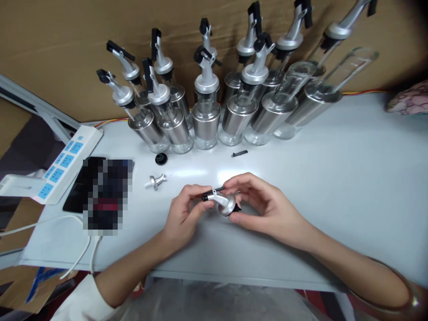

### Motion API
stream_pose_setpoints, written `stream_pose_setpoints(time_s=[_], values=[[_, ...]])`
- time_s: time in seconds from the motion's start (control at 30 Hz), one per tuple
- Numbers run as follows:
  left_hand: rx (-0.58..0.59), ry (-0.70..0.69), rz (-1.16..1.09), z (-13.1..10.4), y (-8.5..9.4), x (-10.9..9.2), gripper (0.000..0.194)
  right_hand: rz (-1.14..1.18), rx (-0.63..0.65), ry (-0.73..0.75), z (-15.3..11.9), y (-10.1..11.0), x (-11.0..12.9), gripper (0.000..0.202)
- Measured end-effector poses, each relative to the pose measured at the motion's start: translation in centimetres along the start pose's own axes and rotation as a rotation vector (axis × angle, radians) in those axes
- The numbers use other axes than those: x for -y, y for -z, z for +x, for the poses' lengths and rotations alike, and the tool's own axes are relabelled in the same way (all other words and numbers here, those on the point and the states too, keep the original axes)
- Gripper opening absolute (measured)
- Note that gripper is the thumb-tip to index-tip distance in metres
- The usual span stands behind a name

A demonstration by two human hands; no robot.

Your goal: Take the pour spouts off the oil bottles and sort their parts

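Between both hands, just above the table, is a silver pour spout (226, 204) with a black lever along its top and a black stopper at its base. My left hand (185, 214) pinches the black-tipped nozzle end between thumb and fingers. Fingers of my right hand (264, 206) close round the collar and stopper, one fingertip near the lever's end. On the table to the left lie a bare silver spout (156, 181) without a lever and a round black stopper (161, 158). A loose black lever (240, 153) rests beyond my hands.
Several glass bottles with steel sleeves (206, 125) stand along the cardboard backing (83, 58), most topped with spouts; two at the right have open necks. At left are a white power strip (68, 162), phones (75, 189) and white cables (87, 245). Patterned cloth (409, 99) lies far right.
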State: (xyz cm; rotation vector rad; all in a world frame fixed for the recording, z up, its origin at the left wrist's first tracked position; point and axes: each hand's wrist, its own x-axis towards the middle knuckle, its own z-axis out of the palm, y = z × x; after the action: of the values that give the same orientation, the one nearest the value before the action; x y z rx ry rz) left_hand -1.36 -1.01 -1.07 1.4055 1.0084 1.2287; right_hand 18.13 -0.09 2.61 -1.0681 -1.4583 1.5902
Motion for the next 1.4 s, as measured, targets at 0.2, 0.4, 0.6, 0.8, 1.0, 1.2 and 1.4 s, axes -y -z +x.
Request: stream_pose_setpoints(time_s=[0.2, 0.4, 0.6, 0.8, 1.0, 1.2, 1.4], values=[[0.06, -0.12, 0.075, 0.0, 0.1, 0.2, 0.019, -0.142, -0.024, 0.042, -0.4, -0.4, -0.2, 0.039], [0.141, -0.155, 0.098, 0.3, -0.2, -0.3, 0.017, -0.214, -0.025, 0.099, -0.7, -0.5, 0.2, 0.033], [0.112, -0.158, 0.129, 0.2, -0.1, -0.6, 0.021, -0.256, -0.05, 0.129, -0.7, -0.1, 0.4, 0.029], [0.183, -0.211, 0.148, 0.2, -0.2, -0.7, 0.028, -0.332, -0.072, 0.14, -0.4, 0.0, 0.3, 0.016], [0.142, -0.213, 0.158, 0.4, -0.1, -0.9, 0.019, -0.345, -0.139, 0.115, -0.3, -0.1, 0.3, 0.01], [0.104, -0.17, 0.165, 0.3, -0.1, -1.0, 0.015, -0.288, -0.075, 0.128, -0.4, 0.0, 0.5, 0.02], [0.018, -0.09, 0.151, 0.4, 0.1, -1.2, 0.012, -0.106, 0.011, 0.059, -0.6, -0.1, 0.7, 0.04]])
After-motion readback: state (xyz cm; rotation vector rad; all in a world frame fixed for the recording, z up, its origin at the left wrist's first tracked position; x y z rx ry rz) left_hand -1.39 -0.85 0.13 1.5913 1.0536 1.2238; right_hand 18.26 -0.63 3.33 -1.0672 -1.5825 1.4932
